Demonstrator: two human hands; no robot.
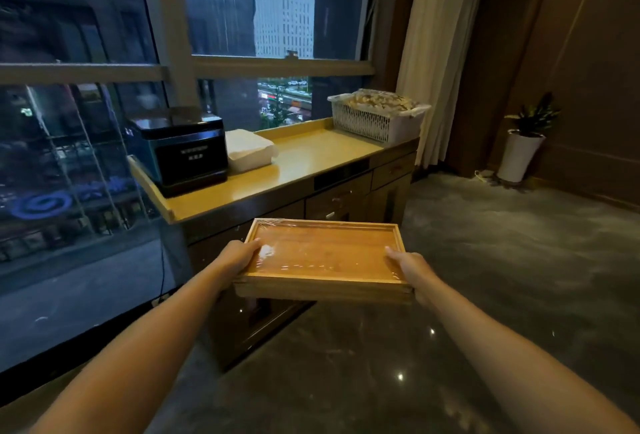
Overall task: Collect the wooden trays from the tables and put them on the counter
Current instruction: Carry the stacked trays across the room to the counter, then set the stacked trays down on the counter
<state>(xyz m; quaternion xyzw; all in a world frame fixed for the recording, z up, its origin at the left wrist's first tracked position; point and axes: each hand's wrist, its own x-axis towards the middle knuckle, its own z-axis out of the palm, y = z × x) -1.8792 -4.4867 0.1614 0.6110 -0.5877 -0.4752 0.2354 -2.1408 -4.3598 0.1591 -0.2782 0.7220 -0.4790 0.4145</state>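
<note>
The left hand and right hand each clasp an end of the wooden tray, held in the air just before the worktop, below its front edge.

A wooden tray is held between the left hand and right hand before the counter, on which an appliance stands left, a folded stack beside it, and a basket at the right end.

Dim room by a tall window
Glossy dark floor, cream curtain, brown wall panels, potted plant in the corner.
</note>
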